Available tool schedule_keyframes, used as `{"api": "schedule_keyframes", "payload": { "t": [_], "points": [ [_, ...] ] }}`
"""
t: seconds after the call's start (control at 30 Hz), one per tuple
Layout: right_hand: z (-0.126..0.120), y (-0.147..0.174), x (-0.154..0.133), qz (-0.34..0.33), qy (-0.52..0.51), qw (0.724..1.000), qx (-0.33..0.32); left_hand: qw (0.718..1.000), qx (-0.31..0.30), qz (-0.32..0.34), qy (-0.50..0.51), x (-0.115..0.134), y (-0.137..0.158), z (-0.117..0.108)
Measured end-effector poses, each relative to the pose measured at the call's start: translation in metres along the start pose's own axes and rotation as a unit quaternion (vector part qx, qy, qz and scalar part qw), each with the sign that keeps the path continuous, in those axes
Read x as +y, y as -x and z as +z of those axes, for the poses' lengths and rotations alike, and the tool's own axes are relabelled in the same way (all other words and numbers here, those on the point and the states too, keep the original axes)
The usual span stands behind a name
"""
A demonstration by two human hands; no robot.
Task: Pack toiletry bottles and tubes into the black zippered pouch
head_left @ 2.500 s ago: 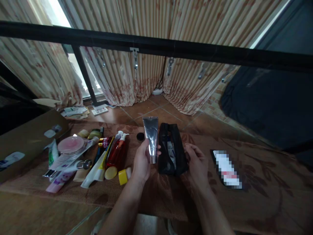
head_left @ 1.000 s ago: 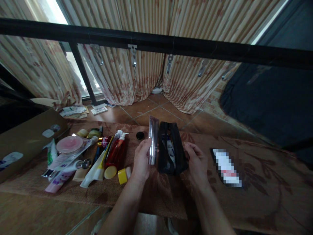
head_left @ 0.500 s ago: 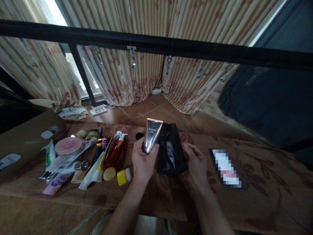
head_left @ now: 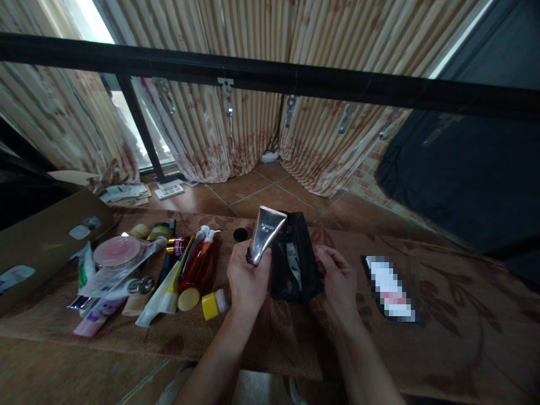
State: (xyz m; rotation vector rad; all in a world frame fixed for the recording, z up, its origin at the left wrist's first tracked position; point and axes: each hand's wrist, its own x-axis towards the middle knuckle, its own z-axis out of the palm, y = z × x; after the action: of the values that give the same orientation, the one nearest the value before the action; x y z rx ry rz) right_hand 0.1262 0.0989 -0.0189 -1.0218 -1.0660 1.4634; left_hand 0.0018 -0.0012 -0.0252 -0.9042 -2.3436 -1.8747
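Observation:
A shiny dark squeeze tube (head_left: 266, 232) stands cap-down in my left hand (head_left: 248, 280), its flat end up and leaning right. Just right of it is a black mesh pouch (head_left: 307, 264), its top open, with a white and blue item (head_left: 294, 264) inside. My right hand (head_left: 336, 278) has its fingers closed at the pouch's right side, pinching its edge. A small black round lid (head_left: 240, 235) lies behind my left hand. Left of that hand are a yellow-capped small container (head_left: 213, 304) and a red pump bottle (head_left: 201, 264).
More tubes and jars, with a pink round case (head_left: 117, 251), are heaped on the left of the cloth-covered table (head_left: 455, 360). A cardboard box (head_left: 50, 233) stands at the far left. A phone with a blurred screen (head_left: 390, 288) lies at right. A dark rail (head_left: 270, 70) crosses beyond.
The tube in my left hand has tilted further to the right, its flat end now overlapping the pouch's upper left corner. My right hand has stayed at the pouch's side.

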Motion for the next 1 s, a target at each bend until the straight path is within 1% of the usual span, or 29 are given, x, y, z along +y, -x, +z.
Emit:
{"api": "schedule_keyframes", "payload": {
  "t": [0.13, 0.43, 0.53, 0.63, 0.7, 0.73, 0.8, 0.87, 0.9, 0.93, 1.0],
  "points": [
    [-0.001, 0.000, 0.001, 0.003, -0.008, 1.000, -0.003, 1.000, -0.006, -0.002, -0.008, -0.001, 0.001, 0.000],
    [-0.001, -0.001, 0.002, -0.002, 0.005, 1.000, -0.008, 1.000, -0.011, 0.004, 0.012, 0.003, 0.000, -0.002],
    [-0.001, -0.001, 0.001, -0.010, 0.004, 1.000, -0.011, 0.999, -0.010, -0.017, 0.039, 0.006, -0.001, -0.003],
    [-0.001, -0.001, 0.002, -0.007, -0.001, 1.000, -0.007, 0.993, -0.024, -0.057, 0.102, 0.007, -0.002, -0.001],
    [-0.001, -0.002, 0.002, -0.003, -0.002, 1.000, -0.003, 0.977, -0.044, -0.111, 0.178, 0.008, -0.004, 0.000],
    [-0.001, -0.002, 0.002, -0.004, 0.000, 1.000, -0.001, 0.961, -0.050, -0.148, 0.228, 0.008, -0.005, 0.000],
    [-0.001, -0.002, 0.002, -0.008, 0.009, 1.000, 0.001, 0.914, -0.057, -0.230, 0.329, 0.009, -0.008, 0.000],
    [-0.001, -0.002, 0.002, -0.010, 0.017, 1.000, 0.000, 0.865, -0.060, -0.299, 0.398, 0.011, -0.010, -0.002],
    [-0.001, -0.001, 0.002, -0.009, 0.020, 1.000, 0.001, 0.848, -0.062, -0.321, 0.417, 0.012, -0.011, -0.003],
    [-0.001, -0.001, 0.002, -0.007, 0.021, 1.000, 0.004, 0.838, -0.064, -0.333, 0.428, 0.013, -0.012, -0.004],
    [-0.001, -0.001, 0.002, -0.005, 0.019, 1.000, 0.007, 0.831, -0.063, -0.330, 0.442, 0.014, -0.013, -0.006]
  ]
}}
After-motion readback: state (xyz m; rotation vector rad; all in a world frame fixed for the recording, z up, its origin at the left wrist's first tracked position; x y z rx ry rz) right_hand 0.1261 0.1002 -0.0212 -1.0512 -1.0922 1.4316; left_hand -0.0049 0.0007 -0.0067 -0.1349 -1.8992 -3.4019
